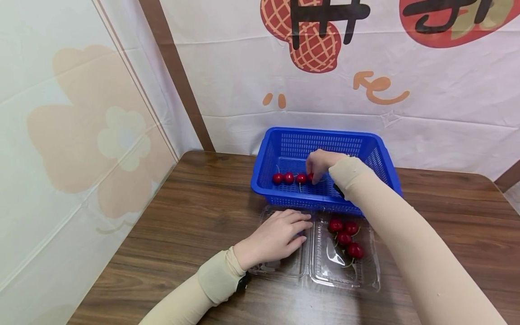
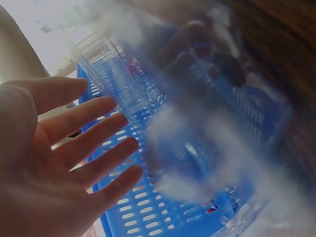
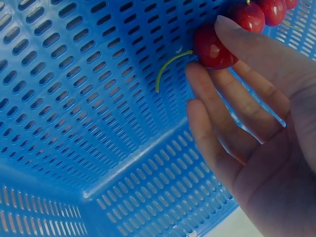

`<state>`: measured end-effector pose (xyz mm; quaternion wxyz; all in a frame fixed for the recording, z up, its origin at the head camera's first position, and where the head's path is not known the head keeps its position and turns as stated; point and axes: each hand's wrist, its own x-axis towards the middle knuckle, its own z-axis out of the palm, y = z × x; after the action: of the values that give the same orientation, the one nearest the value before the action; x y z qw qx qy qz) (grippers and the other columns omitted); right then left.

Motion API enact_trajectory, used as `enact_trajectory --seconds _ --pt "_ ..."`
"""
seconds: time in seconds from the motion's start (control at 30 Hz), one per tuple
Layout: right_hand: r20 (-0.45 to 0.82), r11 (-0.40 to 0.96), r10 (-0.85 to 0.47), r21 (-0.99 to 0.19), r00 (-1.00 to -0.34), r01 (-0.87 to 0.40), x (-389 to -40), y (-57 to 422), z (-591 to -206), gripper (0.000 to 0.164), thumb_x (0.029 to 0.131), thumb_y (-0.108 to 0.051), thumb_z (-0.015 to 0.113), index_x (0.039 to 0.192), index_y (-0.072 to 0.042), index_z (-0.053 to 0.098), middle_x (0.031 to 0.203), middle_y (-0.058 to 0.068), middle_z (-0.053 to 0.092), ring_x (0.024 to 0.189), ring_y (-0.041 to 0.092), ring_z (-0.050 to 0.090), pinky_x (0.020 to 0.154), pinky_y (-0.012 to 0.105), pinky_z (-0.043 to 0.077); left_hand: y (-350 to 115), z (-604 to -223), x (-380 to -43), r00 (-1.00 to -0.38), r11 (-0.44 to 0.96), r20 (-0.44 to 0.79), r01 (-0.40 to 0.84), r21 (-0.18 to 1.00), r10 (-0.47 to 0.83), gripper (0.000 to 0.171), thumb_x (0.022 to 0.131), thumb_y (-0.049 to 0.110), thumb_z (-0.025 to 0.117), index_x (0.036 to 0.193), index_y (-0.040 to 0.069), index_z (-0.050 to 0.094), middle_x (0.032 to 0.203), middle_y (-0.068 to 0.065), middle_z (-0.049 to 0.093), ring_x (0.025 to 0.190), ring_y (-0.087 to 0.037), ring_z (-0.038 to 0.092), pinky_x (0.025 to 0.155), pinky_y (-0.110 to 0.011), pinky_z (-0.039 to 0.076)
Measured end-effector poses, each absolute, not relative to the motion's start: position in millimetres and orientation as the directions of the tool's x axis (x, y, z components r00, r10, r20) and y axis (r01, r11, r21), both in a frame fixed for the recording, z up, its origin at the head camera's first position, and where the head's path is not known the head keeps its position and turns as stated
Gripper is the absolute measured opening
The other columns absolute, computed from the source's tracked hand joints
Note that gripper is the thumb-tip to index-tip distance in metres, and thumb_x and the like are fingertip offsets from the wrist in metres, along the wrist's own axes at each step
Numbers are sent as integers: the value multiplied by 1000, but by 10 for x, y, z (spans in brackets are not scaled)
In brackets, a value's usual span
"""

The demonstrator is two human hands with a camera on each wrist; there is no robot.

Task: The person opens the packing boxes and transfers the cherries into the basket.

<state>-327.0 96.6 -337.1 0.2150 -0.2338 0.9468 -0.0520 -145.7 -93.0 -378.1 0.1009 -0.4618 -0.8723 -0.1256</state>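
My right hand [image 1: 321, 163] reaches into the blue plastic basket [image 1: 325, 198] and pinches a red cherry [image 3: 213, 47] between thumb and fingers. Its green stem [image 3: 169, 66] sticks out to the side in the right wrist view. Three other cherries [image 1: 289, 178] lie in a row to its left on the basket floor. My left hand [image 1: 280, 235], fingers extended, rests over the left half of a clear plastic clamshell box [image 1: 299, 266]. In the right half [image 1: 325, 273] of that box lie several stemmed cherries [image 1: 344, 238].
The box stands in front of the basket on a brown wooden table [image 1: 195, 203]. Behind the basket hangs a printed white cloth [image 1: 235, 90], and another patterned cloth [image 1: 101, 189] covers the left side.
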Motion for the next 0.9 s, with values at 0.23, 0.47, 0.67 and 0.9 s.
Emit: enact_trajectory --seconds 0.23,0.47,0.67,0.9 --pt "-414 909 -416 -202 -810 -364 -3258 932 -3397 33 70 -17 77 101 -7 68 97 8 67 82 18 61 77 38 54 -928 -3779 -1456 -551 539 299 832 128 779 33 88 26 55 117 12 64 127 -4 59 117 -21 49 95 -38 44" --pt "-416 902 -432 -195 -800 -386 -3226 895 -3384 32 71 -17 77 100 -7 68 93 7 67 80 17 61 75 37 54 -927 -3772 -1453 -550 539 296 833 125 781 33 88 27 55 117 12 64 127 -4 59 117 -21 49 95 -38 43" --pt "-402 893 -450 -205 -797 -401 -3231 886 -3391 31 70 -17 77 99 -7 68 92 7 66 77 17 60 73 35 54 -925 -3777 -1456 -549 538 295 833 125 782 33 88 27 54 117 12 64 127 -4 59 117 -21 49 95 -38 43" --pt "-402 881 -473 -210 -784 -423 -3239 888 -3402 33 70 -17 77 100 -6 68 92 8 66 74 16 60 70 34 54 -924 -3788 -1461 -549 540 299 833 120 780 33 88 27 54 117 13 64 127 -4 59 117 -21 49 95 -38 43"
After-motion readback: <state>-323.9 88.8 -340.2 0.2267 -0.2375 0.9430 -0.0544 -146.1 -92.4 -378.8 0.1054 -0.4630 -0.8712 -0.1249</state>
